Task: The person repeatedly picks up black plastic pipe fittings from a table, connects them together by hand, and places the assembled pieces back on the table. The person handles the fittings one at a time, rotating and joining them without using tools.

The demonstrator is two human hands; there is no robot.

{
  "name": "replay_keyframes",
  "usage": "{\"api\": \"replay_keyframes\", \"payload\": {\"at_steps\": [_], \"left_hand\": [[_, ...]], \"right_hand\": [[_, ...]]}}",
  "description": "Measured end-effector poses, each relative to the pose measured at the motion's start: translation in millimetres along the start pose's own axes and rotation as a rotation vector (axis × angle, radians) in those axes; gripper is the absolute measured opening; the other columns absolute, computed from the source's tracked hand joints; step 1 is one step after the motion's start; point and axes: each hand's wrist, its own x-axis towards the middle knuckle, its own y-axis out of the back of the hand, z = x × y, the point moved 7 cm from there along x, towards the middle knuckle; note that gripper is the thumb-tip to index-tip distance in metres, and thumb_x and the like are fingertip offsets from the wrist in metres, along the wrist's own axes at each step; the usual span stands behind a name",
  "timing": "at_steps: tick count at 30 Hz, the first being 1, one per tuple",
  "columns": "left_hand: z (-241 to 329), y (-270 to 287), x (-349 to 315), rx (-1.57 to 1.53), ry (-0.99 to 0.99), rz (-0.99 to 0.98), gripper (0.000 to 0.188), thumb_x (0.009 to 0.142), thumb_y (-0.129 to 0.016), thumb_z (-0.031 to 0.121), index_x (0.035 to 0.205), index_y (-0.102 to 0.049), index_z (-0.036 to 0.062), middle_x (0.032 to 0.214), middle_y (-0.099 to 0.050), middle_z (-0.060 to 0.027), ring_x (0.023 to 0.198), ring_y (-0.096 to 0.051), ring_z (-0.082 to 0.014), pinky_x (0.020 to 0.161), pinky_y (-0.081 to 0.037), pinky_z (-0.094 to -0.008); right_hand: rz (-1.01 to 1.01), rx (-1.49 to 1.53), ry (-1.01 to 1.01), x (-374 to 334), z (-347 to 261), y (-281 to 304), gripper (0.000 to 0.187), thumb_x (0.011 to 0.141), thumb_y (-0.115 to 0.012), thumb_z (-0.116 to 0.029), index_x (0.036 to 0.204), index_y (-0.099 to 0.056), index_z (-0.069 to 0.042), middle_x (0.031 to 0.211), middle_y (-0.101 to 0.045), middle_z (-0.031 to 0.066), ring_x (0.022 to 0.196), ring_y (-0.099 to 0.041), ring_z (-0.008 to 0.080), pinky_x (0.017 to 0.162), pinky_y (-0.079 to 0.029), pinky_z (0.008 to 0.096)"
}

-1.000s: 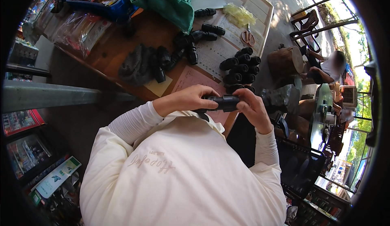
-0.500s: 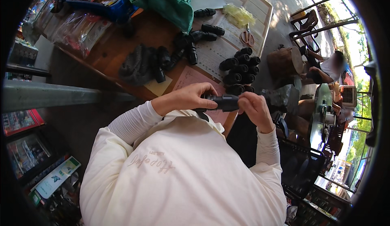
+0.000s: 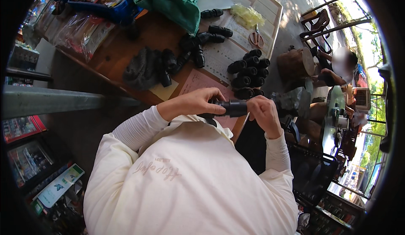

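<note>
A black plastic pipe coupling point(image 3: 235, 108) with a ribbed section lies level in front of my chest. Fingers and thumb of my left hand point(image 3: 196, 102) wrap its left end. My right hand point(image 3: 263, 113) is closed at its right end, covering that end. A thin pale edge or strip shows just below the right fingers; what it is I cannot make out. Beyond my hands, several like couplings point(image 3: 249, 71) stand grouped on the table. More black couplings point(image 3: 198, 49) lie loosely farther left, beside a dark grey cloth point(image 3: 142, 70).
On the wooden table point(image 3: 105, 68) are a pink paper point(image 3: 202, 83), scissors point(image 3: 256, 37), a yellow plastic bundle point(image 3: 248, 15), a green bag point(image 3: 173, 3) and a blue crate point(image 3: 122, 13). A metal bar point(image 3: 55, 100) runs at left. A person point(image 3: 341, 68) sits at far right.
My right hand has turned slightly at the coupling's end, and the thin pale strip now shows below its fingers. The left hand keeps its hold almost unmoved.
</note>
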Motion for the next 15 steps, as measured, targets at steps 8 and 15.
{"api": "replay_keyframes", "payload": {"at_steps": [8,15], "left_hand": [[1,-3,0,-0.06,0.003,-0.029,0.053,0.083,-0.075,0.033,0.119,-0.054,0.0004,0.104,-0.057,-0.0074,0.096,-0.054,-0.014,0.085,-0.043,-0.0267],[3,-3,-1,-0.042,0.041,-0.036,0.047,0.081,-0.071,0.022,0.118,-0.053,-0.0012,0.103,-0.057,-0.0074,0.094,-0.054,-0.0138,0.084,-0.043,-0.0251]], "right_hand": [[0.025,0.046,-0.016,0,18,-7,0.025,0.084,-0.065,-0.018,0.104,-0.068,-0.004,0.081,-0.063,0.0077,0.074,-0.062,0.0201,0.069,-0.049,0.03],[-0.014,-0.073,0.131,5,-6,-10,0.035,0.082,-0.067,-0.013,0.116,-0.062,-0.006,0.088,-0.063,0.0069,0.082,-0.063,0.0193,0.076,-0.049,0.0315]]}}
